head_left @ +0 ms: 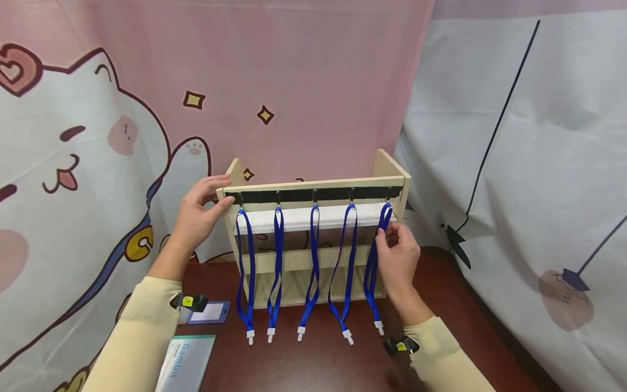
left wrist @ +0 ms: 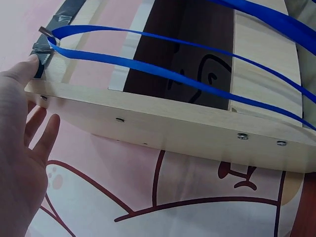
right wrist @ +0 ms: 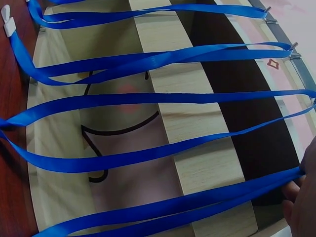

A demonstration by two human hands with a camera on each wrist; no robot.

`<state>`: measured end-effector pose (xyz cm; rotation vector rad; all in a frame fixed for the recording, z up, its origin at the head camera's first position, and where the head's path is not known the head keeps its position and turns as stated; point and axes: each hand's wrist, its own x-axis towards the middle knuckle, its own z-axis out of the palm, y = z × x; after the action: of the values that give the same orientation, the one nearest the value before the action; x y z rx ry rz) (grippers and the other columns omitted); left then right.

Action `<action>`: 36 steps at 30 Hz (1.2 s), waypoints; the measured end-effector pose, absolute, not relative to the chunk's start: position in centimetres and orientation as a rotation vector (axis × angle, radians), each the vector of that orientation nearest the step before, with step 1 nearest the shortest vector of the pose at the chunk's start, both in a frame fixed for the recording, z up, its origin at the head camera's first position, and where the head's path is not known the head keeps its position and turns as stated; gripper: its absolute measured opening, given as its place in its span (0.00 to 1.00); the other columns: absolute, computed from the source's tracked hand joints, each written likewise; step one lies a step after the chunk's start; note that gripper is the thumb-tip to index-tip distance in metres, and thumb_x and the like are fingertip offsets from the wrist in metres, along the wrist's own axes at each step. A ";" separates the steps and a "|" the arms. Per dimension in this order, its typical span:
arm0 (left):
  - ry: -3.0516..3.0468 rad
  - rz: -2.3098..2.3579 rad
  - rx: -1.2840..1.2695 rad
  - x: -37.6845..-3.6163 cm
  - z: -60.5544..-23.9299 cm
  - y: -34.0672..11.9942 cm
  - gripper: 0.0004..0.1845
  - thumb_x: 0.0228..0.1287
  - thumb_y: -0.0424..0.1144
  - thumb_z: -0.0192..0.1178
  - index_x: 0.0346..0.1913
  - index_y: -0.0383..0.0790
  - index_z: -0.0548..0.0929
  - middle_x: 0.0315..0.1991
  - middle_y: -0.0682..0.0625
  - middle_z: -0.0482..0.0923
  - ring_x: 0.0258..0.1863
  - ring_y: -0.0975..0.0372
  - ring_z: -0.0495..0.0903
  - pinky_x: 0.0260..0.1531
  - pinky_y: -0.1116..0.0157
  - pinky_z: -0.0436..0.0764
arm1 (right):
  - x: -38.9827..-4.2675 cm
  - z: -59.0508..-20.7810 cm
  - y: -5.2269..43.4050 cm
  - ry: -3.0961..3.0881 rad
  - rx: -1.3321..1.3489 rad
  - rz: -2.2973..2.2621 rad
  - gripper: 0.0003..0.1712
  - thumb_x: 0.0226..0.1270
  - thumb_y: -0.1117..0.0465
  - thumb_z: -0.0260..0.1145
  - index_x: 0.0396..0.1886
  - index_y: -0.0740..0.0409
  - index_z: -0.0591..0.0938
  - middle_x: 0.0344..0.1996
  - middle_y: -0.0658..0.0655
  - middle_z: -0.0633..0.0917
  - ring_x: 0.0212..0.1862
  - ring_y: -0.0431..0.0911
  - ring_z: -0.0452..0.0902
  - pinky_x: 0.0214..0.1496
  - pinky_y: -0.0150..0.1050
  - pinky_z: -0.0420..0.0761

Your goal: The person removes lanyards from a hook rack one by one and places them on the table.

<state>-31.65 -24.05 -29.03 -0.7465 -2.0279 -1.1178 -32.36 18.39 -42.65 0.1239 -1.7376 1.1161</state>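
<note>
The right hand (head_left: 399, 256) pinches the rightmost lanyard (head_left: 373, 272) between thumb and fingertips just below the hook it hangs from; in the right wrist view the fingertips (right wrist: 301, 197) close on the doubled blue strap (right wrist: 163, 210) at the frame's edge. The left hand (head_left: 198, 215) is spread, fingers straight, with the thumb against the front top corner of the wooden rack (head_left: 392, 169) and the fingers on its left side panel (left wrist: 163, 126).

The rack stands on a dark red worktop (head_left: 441, 283) against a pink cartoon backdrop. A black strip (head_left: 313, 194) with five hooks runs along its top rail, and a blue lanyard hangs from each hook; the other four (head_left: 279, 267) hang free, their white clips (head_left: 301, 331) resting on the worktop in front of the rack.

Near the left forearm lie a blue badge holder (head_left: 211, 312) and a pale green booklet (head_left: 188, 362).
</note>
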 end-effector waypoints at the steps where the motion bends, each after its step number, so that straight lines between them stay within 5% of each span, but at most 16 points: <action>1: -2.027 -1.119 -0.747 -31.7 -29.0 -24.0 0.19 0.75 0.22 0.68 0.66 0.27 0.85 0.70 0.34 0.79 0.64 0.71 0.77 0.60 0.74 0.77 | -32.4 -42.6 18.4 -1.737 0.125 1.118 0.03 0.71 0.72 0.73 0.39 0.66 0.85 0.34 0.60 0.87 0.35 0.49 0.83 0.39 0.23 0.75; 12: -2.039 -1.121 -0.722 -33.9 -30.5 -25.0 0.20 0.75 0.24 0.68 0.67 0.31 0.85 0.72 0.41 0.79 0.62 0.74 0.77 0.58 0.74 0.78 | -32.1 -41.9 18.8 -1.726 0.159 1.155 0.03 0.71 0.72 0.73 0.37 0.67 0.85 0.32 0.59 0.88 0.33 0.46 0.81 0.37 0.23 0.76; 21: -2.017 -1.133 -0.757 -32.1 -29.3 -24.0 0.18 0.75 0.21 0.67 0.65 0.25 0.84 0.69 0.32 0.78 0.59 0.73 0.78 0.56 0.74 0.78 | -31.3 -40.1 19.9 -1.790 0.218 1.225 0.02 0.74 0.70 0.73 0.41 0.67 0.87 0.32 0.58 0.88 0.33 0.43 0.80 0.35 0.24 0.77; 36: -2.030 -1.108 -0.732 -32.1 -29.2 -23.7 0.19 0.75 0.23 0.67 0.66 0.27 0.84 0.70 0.35 0.79 0.64 0.72 0.76 0.56 0.72 0.78 | -29.4 -35.7 23.4 -1.826 0.234 1.182 0.03 0.76 0.68 0.72 0.43 0.66 0.88 0.31 0.57 0.88 0.31 0.40 0.78 0.32 0.27 0.73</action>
<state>-32.10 -23.72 -29.17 -0.7315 -2.0305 -1.1077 -29.41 23.39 -35.67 0.2343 -1.8259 1.1824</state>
